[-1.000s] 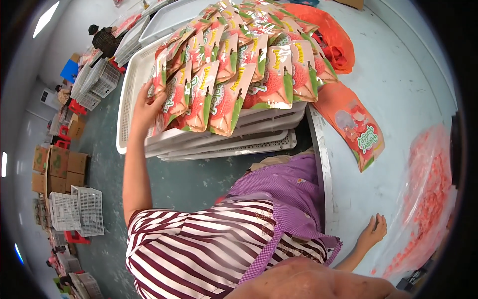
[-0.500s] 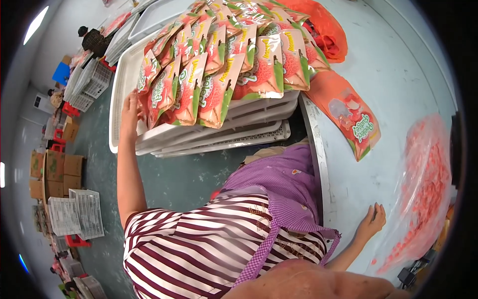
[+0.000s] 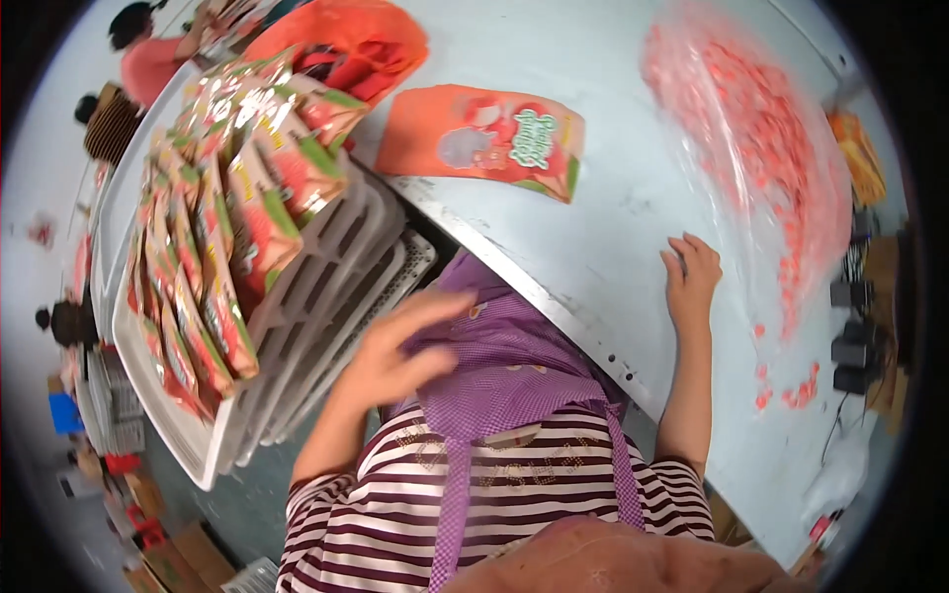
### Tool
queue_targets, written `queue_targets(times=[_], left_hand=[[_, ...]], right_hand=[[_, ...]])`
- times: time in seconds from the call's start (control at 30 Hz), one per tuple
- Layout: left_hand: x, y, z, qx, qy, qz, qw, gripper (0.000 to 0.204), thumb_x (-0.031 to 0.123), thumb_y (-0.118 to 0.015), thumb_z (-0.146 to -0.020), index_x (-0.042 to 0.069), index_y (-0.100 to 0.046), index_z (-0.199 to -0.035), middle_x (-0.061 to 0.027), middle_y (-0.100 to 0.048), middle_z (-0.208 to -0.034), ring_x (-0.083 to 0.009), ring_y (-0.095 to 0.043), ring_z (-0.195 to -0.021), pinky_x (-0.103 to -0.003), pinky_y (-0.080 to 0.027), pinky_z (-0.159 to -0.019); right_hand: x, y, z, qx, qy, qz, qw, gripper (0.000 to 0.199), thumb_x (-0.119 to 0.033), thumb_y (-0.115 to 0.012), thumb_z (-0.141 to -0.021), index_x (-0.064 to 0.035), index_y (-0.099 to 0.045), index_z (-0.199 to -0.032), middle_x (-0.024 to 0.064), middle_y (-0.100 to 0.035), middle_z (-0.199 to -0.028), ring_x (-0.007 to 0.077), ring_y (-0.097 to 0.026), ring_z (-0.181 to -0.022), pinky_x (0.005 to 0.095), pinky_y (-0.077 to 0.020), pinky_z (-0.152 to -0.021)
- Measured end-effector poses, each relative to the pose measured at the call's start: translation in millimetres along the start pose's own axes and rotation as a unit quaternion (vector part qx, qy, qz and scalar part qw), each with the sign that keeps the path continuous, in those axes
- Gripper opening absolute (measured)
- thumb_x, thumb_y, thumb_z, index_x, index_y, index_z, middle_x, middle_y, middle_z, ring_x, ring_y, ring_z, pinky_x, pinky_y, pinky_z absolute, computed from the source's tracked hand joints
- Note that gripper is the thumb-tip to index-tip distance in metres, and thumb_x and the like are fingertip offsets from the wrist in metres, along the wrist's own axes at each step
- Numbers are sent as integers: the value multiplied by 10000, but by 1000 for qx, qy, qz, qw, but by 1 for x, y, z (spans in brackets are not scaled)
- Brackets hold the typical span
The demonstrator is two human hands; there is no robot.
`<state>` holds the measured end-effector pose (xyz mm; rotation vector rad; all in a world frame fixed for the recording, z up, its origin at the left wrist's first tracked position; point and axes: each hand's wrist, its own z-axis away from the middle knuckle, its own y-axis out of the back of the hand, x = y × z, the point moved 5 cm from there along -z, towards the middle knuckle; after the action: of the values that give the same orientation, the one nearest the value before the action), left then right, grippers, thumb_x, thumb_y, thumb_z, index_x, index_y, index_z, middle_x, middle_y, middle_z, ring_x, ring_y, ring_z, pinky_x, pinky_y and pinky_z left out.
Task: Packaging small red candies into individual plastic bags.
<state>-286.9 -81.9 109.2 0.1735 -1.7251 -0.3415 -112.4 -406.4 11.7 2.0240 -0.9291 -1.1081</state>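
Note:
My left hand [image 3: 400, 351] hovers in front of the purple apron, slightly blurred, with its fingers apart and nothing in them. To its left stands a white plastic tray [image 3: 148, 376] on a stack of similar trays. Rows of pink and green pouches [image 3: 262, 212] fill the top tray, leaning on each other. My right hand [image 3: 692, 272] rests on the pale table [image 3: 603, 257], fingers loosely spread and holding nothing. Close to it on the right lies a large clear plastic bag [image 3: 751, 148] of small pink-red pieces. Flat orange-red pouches [image 3: 484, 138] lie on the table beyond both hands.
An orange-red plastic bag [image 3: 346, 49] sits at the table's far left. Some loose pink-red pieces [image 3: 791, 390] lie near the clear bag, with black box-shaped objects [image 3: 855, 346] past the right edge. Other people, one in a pink top [image 3: 153, 64], are at the far left.
My left hand has left the side of the tray and moved right, in front of the apron. The view has swung right. My right hand still lies by the bag of pieces.

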Motion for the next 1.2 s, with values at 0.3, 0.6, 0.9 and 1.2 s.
queue_targets(times=[0.3, 0.6, 0.9, 1.2], left_hand=[[-80, -57, -181, 6, -209, -426, 880, 481, 296, -654, -770, 90, -546, -1192, -156, -450, -1303, -385, -366, -1231, -472, -264, -1020], [-103, -70, -171, 62, -220, -430, 873, 240, 237, -601, -831, 57, -652, -981, -157, -621, -1059, -415, -502, -1093, -504, -290, -992], [-100, -46, -166, 112, -190, -144, 965, 85, 54, -585, -813, 43, -631, -883, -120, -653, -900, -289, -625, -905, -488, -333, -983], [-110, -47, -170, 53, -126, 33, 990, 347, 47, -712, -660, 43, -580, -981, -105, -612, -996, -241, -563, -985, -372, -396, -922]], right_hand=[[4, 2, 0, 0, -22, -16, 1000, 192, -97, -646, -755, -86, -637, -946, 85, -568, -1082, 250, -466, -1014, 353, -365, -854], [-34, 3, -11, 18, 24, -7, 1000, 228, -108, -635, -776, -63, -611, -999, 85, -574, -1058, 258, -494, -975, 344, -407, -833], [-92, -85, -60, -176, -410, -546, 709, 418, -377, -515, -887, 32, -582, -940, 113, -583, -939, 153, -587, -717, 277, -512, -641], [-99, -107, -73, -181, -331, -527, 761, 317, -313, -639, -813, 2, -607, -803, 54, -611, -698, 128, -577, -577, 261, -486, -549]])
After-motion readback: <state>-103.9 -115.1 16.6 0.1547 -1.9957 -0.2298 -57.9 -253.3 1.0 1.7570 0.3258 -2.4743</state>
